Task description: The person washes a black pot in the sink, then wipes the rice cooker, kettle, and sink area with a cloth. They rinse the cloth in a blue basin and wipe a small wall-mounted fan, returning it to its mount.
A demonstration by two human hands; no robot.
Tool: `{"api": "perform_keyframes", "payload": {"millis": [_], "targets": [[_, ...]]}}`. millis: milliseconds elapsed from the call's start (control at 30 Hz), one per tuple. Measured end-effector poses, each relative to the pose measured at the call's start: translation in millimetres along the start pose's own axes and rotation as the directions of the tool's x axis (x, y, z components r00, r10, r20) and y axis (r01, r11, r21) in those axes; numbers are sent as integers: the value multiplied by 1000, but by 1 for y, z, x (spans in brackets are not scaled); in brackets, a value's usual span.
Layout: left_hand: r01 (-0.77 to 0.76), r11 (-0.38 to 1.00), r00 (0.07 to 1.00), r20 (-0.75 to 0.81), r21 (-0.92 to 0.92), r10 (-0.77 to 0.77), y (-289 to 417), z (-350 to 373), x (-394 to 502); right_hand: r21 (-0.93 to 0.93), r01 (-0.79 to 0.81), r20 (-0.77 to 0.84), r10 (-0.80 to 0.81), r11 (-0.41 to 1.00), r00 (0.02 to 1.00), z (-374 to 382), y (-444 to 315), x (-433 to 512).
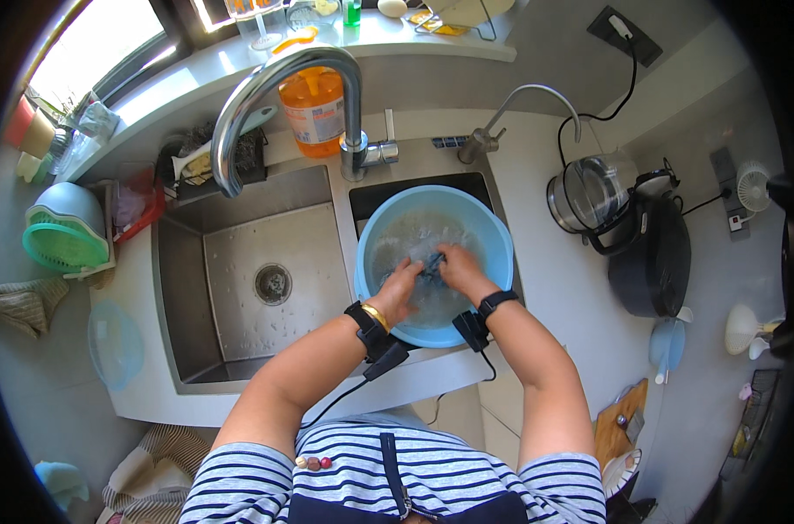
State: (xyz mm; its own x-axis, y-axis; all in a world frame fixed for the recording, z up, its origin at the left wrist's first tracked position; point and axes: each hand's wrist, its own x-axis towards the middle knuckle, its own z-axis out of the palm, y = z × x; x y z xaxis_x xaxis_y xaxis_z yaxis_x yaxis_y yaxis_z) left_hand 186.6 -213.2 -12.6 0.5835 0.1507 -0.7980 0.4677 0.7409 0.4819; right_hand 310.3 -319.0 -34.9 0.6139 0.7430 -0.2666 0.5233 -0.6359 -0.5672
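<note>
A light blue plastic basin [501, 252] rests over the right-hand sink bowl, holding cloudy, greyish water [397, 239]. Between my hands a dark blue wet cloth [432, 267] shows partly above the surface. My right hand [461, 267] grips it from the right with bent fingers. On the other side my left hand [400, 288] touches the cloth with its fingertips, thumb apart; whether it grips is hidden. Black straps with cabled modules circle both wrists, and a gold bracelet [376, 317] sits on the left one.
Left of the basin lies a steel sink bowl [275, 242] with a drain. A tall chrome faucet [292, 59] arches above it, beside an orange soap bottle [313, 111]. A small filter tap [478, 145], a glass kettle [590, 193] and a black appliance [652, 255] stand right.
</note>
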Motion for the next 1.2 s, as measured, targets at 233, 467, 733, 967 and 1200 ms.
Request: {"api": "perform_keyframes", "payload": {"millis": [233,467,733,967,1200], "targets": [[78,961,958,287,-265,1,9,-3,40,518,117,-143,-50,847,989,1,-58,-42],[27,922,976,210,-386,60,-3,5,38,320,104,-342,13,942,940,17,-68,-42],[-129,979,992,-16,-156,128,15,17,21,252,-54,-227,113,966,967,28,-13,7],[-199,979,967,-152,51,204,14,-10,-8,-200,-162,-133,137,966,982,20,9,-1],[269,941,957,168,-205,-237,-4,-7,12,85,138,-57,-133,987,989,-4,-16,-8]]}}
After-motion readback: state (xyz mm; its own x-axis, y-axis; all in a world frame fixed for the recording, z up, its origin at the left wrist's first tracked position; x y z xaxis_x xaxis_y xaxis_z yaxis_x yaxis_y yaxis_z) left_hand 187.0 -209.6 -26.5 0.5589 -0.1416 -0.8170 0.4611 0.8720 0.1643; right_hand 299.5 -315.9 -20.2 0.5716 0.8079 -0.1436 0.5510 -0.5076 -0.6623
